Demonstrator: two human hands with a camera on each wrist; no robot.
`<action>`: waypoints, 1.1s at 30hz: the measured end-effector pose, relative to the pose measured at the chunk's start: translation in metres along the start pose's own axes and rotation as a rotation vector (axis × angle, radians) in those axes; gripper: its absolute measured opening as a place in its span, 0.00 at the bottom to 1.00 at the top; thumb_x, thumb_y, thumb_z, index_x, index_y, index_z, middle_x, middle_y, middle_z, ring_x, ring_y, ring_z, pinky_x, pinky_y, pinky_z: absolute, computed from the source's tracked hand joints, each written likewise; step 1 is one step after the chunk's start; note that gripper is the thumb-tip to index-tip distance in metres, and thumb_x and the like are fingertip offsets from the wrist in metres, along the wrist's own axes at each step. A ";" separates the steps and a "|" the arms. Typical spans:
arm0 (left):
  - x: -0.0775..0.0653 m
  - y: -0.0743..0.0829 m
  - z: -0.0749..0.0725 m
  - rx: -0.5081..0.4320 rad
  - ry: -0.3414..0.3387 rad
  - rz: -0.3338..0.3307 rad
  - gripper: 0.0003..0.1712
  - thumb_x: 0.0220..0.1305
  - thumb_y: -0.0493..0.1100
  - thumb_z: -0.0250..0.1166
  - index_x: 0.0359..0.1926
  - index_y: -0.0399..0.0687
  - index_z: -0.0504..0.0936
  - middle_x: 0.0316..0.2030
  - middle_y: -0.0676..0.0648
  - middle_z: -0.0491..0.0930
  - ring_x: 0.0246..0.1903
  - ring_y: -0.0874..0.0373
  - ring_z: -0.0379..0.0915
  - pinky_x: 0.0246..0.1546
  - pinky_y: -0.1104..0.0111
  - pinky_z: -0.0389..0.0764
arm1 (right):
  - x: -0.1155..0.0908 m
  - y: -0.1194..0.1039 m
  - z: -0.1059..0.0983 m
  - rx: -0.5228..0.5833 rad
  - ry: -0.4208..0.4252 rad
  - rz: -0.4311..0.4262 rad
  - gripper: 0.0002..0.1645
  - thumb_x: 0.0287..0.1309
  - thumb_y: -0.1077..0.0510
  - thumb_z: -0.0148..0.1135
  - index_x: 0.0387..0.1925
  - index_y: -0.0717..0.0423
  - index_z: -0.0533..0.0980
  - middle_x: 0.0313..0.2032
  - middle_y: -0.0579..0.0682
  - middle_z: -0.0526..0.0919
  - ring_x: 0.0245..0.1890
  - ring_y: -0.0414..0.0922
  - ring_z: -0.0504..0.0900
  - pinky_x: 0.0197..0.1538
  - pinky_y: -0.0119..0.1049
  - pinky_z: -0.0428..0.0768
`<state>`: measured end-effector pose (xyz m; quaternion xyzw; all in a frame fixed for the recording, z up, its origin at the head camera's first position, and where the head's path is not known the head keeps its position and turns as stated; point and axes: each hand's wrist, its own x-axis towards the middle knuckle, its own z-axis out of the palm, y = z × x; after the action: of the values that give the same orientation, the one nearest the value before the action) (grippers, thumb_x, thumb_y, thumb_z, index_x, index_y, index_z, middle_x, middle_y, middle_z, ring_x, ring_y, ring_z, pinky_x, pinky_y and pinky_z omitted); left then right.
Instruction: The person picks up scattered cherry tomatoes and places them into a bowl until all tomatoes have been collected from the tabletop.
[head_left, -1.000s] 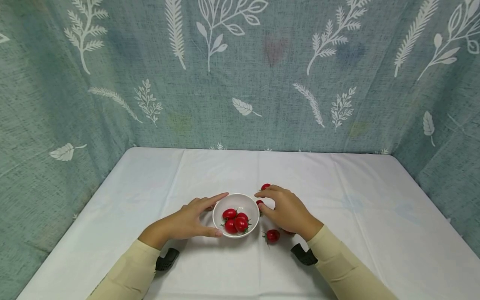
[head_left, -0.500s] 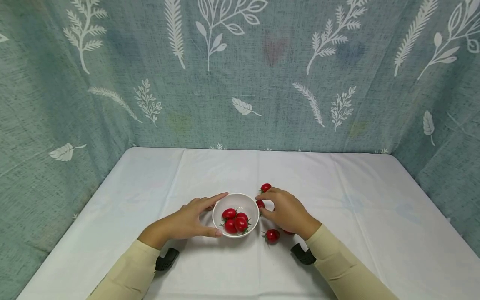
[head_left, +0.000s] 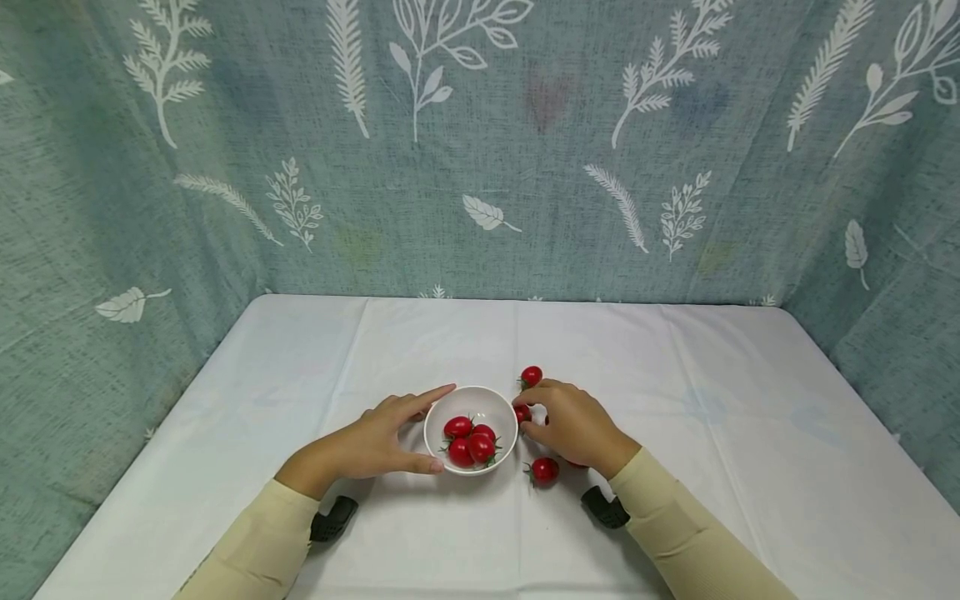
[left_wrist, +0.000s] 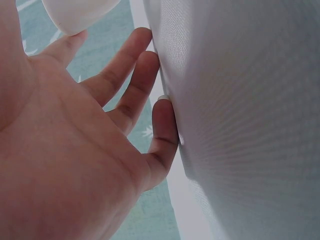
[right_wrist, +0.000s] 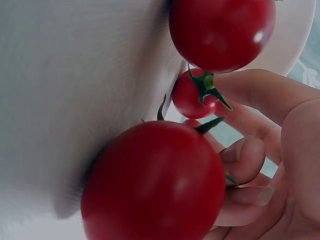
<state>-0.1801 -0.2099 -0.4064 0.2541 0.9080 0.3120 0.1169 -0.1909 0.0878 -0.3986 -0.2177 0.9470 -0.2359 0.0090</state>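
Note:
Several red cherry tomatoes (head_left: 482, 448) lie inside a white bowl (head_left: 491, 407) in the head view. At the bowl's left side, my left hand (head_left: 367, 446) rests its thumb and index finger against it; the left wrist view shows the index fingertip touching the bowl (left_wrist: 80, 12), the other fingers loosely extended. To the bowl's right, my right hand (head_left: 577, 423) pinches a cherry tomato (head_left: 522, 413) between thumb and fingers, low beside the rim. That tomato (right_wrist: 192, 97) appears behind two nearer ones in the right wrist view, its green stem facing the camera.
Beyond the right fingers lies one loose tomato (head_left: 531, 376). Another tomato (head_left: 544, 472) sits in front of the right hand, and one more (head_left: 577, 464) is mostly hidden under it. A white cloth (head_left: 420, 533) covers the table; a patterned curtain (head_left: 420, 208) hangs behind.
My right hand has shifted slightly toward me, its fingers drawing in around the tomato, which moves a little with them. The far tomato shows more fully. Left hand and bowl stay put.

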 end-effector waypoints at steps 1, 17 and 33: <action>0.000 0.000 0.000 0.000 0.000 -0.001 0.58 0.47 0.69 0.75 0.77 0.71 0.56 0.62 0.53 0.76 0.60 0.52 0.64 0.60 0.38 0.63 | 0.000 0.000 0.000 0.001 -0.004 0.001 0.15 0.55 0.57 0.74 0.47 0.46 0.86 0.50 0.46 0.86 0.50 0.46 0.83 0.53 0.46 0.82; 0.000 0.000 0.001 -0.002 -0.003 -0.019 0.58 0.48 0.67 0.76 0.77 0.75 0.56 0.63 0.54 0.76 0.60 0.51 0.64 0.60 0.39 0.64 | 0.000 0.002 -0.002 -0.027 -0.049 0.035 0.20 0.52 0.57 0.75 0.49 0.45 0.85 0.46 0.44 0.88 0.33 0.41 0.75 0.41 0.39 0.78; -0.001 -0.001 0.000 -0.010 0.003 -0.028 0.58 0.47 0.67 0.76 0.76 0.77 0.56 0.63 0.54 0.76 0.59 0.54 0.64 0.61 0.41 0.65 | -0.001 0.001 -0.002 -0.059 -0.068 0.047 0.22 0.53 0.54 0.75 0.52 0.46 0.84 0.43 0.44 0.88 0.34 0.42 0.77 0.39 0.39 0.78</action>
<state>-0.1797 -0.2104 -0.4071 0.2405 0.9101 0.3150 0.1211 -0.1907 0.0903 -0.3975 -0.2032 0.9577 -0.1999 0.0400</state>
